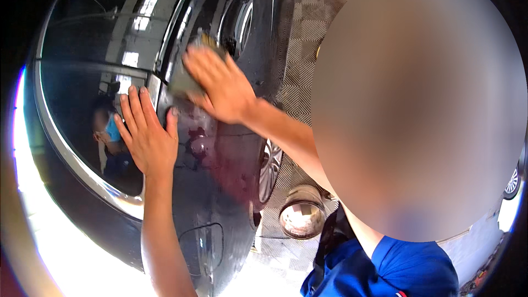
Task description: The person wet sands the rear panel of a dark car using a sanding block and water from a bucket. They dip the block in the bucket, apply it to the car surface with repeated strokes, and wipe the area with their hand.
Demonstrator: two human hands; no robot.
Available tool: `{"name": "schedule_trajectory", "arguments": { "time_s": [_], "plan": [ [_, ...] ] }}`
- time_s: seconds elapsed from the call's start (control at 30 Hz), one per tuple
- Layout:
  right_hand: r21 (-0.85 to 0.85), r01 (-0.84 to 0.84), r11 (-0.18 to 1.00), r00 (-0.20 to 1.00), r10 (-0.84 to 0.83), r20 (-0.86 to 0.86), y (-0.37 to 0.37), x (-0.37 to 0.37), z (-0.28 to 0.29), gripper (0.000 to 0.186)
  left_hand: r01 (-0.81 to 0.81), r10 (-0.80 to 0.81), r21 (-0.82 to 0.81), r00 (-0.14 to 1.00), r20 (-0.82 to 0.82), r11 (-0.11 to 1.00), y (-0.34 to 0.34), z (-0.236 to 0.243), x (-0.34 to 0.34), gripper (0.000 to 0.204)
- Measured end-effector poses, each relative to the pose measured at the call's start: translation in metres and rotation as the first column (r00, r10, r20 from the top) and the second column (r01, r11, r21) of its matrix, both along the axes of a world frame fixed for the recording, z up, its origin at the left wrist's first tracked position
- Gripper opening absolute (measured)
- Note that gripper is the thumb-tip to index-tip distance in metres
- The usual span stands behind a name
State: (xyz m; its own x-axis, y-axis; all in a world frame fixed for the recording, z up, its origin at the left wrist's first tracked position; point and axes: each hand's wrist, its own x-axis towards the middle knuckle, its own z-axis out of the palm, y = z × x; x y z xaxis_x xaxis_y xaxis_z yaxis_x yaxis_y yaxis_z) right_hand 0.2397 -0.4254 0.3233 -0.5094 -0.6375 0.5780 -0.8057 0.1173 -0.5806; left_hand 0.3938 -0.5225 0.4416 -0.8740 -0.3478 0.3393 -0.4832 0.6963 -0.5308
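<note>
Glossy dark car body point(220, 187): left hand point(146, 135) rests flat, fingers spread; right hand point(220, 85) presses a sponge pad point(184, 80) under its closed fingers.

The left hand point(146, 135) lies flat on the car body point(220, 187), just beside the side window point(82, 77). The right hand point(220, 85) is above it and to the right, pressing a pad point(184, 80) on the car. A bucket point(301, 217) stands on the floor point(313, 16) to the right of the car, below a wheel point(269, 168).
</note>
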Motion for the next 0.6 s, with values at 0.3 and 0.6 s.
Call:
{"name": "schedule_trajectory", "arguments": {
  "time_s": [0.3, 0.6],
  "plan": [
    [0.074, -0.076, 0.994, 0.997, 0.075, 0.016, 0.02, 0.009, -0.012, 0.08, -0.027, 0.026, 0.009, 1.0, 0.005, 1.0, 0.002, -0.005, 0.006, 0.069],
    [-0.03, -0.018, 0.999, 0.996, 0.021, 0.087, 0.025, 0.012, -0.014, 0.069, -0.016, 0.016, -0.018, 1.0, 0.003, 1.0, -0.001, 0.004, -0.002, 0.067]
  ]
}}
